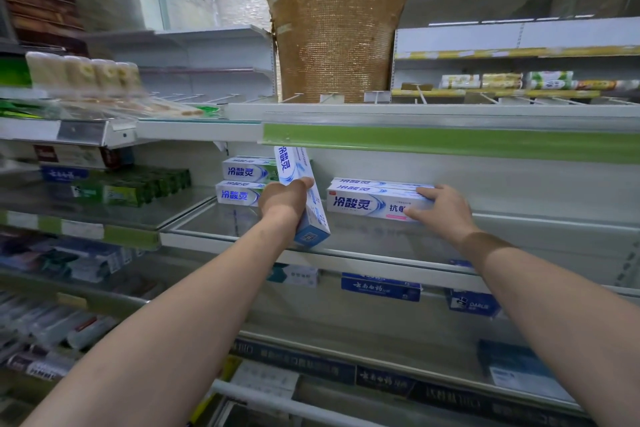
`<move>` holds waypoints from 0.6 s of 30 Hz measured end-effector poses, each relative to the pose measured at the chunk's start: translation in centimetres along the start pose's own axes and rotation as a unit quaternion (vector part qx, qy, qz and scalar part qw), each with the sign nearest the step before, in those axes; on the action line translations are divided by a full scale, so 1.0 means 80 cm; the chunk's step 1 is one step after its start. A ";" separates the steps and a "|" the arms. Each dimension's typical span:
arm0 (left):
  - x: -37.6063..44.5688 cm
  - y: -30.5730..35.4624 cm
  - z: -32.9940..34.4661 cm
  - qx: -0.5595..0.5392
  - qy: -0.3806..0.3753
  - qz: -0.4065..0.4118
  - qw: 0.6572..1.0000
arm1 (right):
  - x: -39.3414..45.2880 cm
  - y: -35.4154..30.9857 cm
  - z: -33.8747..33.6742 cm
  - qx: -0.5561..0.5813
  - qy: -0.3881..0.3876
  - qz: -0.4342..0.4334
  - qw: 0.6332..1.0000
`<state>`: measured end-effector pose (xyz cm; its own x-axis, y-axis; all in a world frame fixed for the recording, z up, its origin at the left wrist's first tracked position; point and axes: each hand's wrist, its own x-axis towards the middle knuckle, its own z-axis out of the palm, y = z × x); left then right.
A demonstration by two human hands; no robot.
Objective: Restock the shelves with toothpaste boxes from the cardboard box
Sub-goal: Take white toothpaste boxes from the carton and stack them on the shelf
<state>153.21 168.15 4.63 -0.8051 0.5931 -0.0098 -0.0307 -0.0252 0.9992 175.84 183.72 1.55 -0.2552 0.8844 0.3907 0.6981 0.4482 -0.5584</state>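
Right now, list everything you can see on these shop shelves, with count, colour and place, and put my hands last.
white-and-blue toothpaste box held upright: one, in the left hand, above the glass shelf edge
flat white-and-blue toothpaste boxes: a few, count unclear, middle of the glass shelf, under the right hand
stacked white, blue and green toothpaste boxes: two showing, behind the left hand
green cartons: a row, left shelf
dark blue boxes: several, shelf below
green price strip: one, shelf edge above
gold mesh pillar: one, behind the shelves
left hand: grips the upright box
right hand: fingers over the flat boxes' right end
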 end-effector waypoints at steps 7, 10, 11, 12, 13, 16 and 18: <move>0.007 -0.004 0.002 -0.003 -0.007 0.000 1.000 | 0.011 0.003 0.005 -0.008 -0.019 0.000 1.000; 0.009 -0.004 0.002 -0.001 -0.004 0.004 1.000 | 0.015 0.003 0.008 -0.018 -0.019 0.006 1.000; 0.009 -0.003 0.002 -0.004 -0.004 0.004 1.000 | 0.016 0.004 0.008 -0.019 -0.019 0.007 1.000; 0.009 -0.003 0.003 -0.005 -0.006 0.003 1.000 | 0.016 0.004 0.008 -0.022 -0.020 0.009 1.000; 0.008 -0.002 0.004 -0.007 -0.010 0.001 1.000 | 0.017 0.004 0.007 -0.026 -0.022 0.011 0.999; 0.003 0.003 0.013 -0.008 -0.016 0.003 1.000 | 0.014 0.005 0.003 -0.043 -0.030 0.011 0.999; -0.002 0.006 0.024 -0.001 -0.020 0.012 1.000 | 0.011 0.009 0.000 -0.041 -0.021 0.001 0.999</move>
<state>154.43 169.57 5.21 -0.7810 0.6244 0.0158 -0.0132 -0.0418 0.9990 176.12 184.79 1.53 -0.2805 0.8911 0.3568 0.7511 0.4352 -0.4965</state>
